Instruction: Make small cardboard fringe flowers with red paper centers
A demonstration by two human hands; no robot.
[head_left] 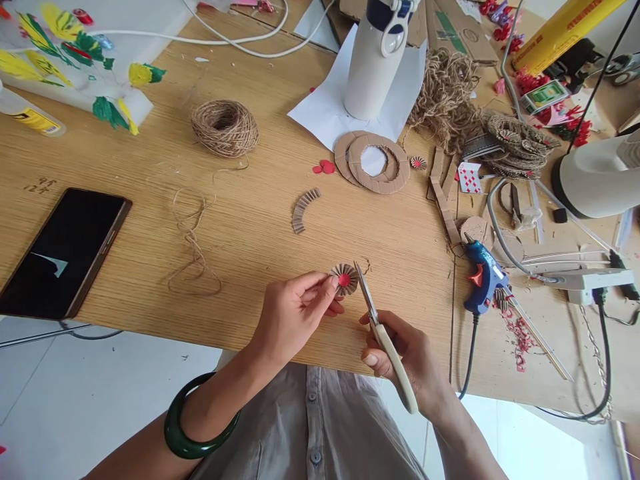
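My left hand (295, 310) pinches a small round corrugated-cardboard rosette (345, 279) with a red centre, held just above the wooden table (260, 220) near its front edge. My right hand (407, 363) grips cream-handled scissors (380, 327); the metal blades point up and away and touch the right side of the rosette. A green bangle (193, 427) circles my left wrist.
A short curved corrugated strip (303, 210), loose twine (193, 250) and a twine ball (225, 127) lie ahead. Cardboard rings (373, 163) sit before a white bottle (375, 60). A phone (63, 253) lies left, a blue glue gun (483, 277) with cables right.
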